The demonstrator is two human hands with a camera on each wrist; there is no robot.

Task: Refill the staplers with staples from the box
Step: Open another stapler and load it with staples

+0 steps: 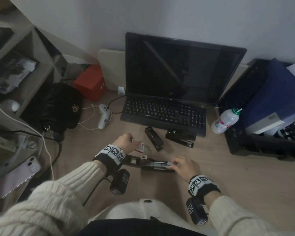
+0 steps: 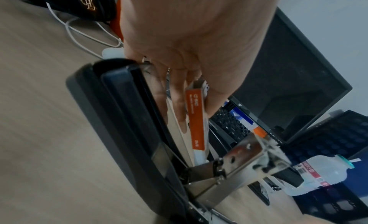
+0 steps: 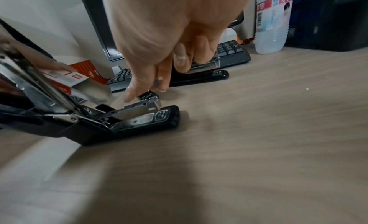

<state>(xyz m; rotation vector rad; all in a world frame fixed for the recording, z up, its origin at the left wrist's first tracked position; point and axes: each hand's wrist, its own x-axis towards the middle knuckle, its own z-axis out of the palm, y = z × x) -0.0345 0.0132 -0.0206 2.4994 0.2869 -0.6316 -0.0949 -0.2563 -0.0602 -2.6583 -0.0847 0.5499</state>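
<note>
A black stapler [image 1: 148,165] lies opened flat on the desk, its cover [image 2: 127,125] swung back to the left and its metal magazine [image 3: 139,106] bare. My left hand [image 1: 129,141] grips the orange and white staple box [image 2: 196,117] just behind the stapler. My right hand [image 3: 147,90] hovers at the magazine's front end. Its fingertips pinch a small grey piece [image 3: 156,81] that looks like a strip of staples. Two more black staplers [image 1: 154,138] [image 1: 180,138] lie closed in front of the keyboard.
A keyboard [image 1: 162,113] and dark monitor [image 1: 177,68] stand behind the staplers. A plastic bottle [image 1: 226,120] and black trays [image 1: 262,147] are to the right. A black bag [image 1: 61,108], white cables and a phone [image 1: 19,176] lie to the left.
</note>
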